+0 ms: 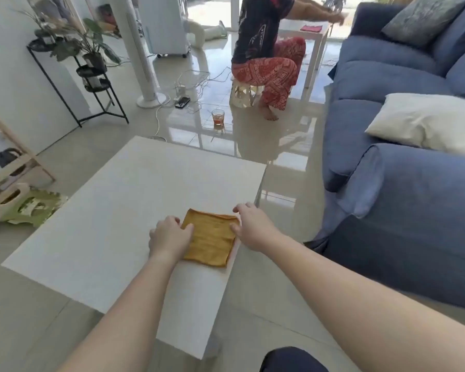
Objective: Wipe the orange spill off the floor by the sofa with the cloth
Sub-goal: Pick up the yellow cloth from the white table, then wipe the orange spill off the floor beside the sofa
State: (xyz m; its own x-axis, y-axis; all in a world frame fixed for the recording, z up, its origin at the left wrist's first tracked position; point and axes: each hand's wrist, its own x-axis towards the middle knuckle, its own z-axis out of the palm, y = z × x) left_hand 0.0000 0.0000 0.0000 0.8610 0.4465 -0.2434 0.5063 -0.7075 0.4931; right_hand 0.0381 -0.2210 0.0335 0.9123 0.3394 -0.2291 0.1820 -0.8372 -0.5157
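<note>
A folded orange-yellow cloth (212,237) lies flat near the right edge of a white low table (105,224). My left hand (169,234) rests on the cloth's left edge, thumb on the fabric. My right hand (250,226) touches its right edge, fingers spread over the far right corner. The cloth has not left the table. The blue sofa (414,183) stands to the right. The shiny tiled floor (287,183) between table and sofa shows reflections; I cannot make out an orange spill there.
A glass with reddish drink (218,117) stands on the floor beyond the table. A person (266,55) sits on a small stool farther back. Cables and a power strip (183,96) lie by a white tower fan (142,57). A black plant stand (91,76) is at left.
</note>
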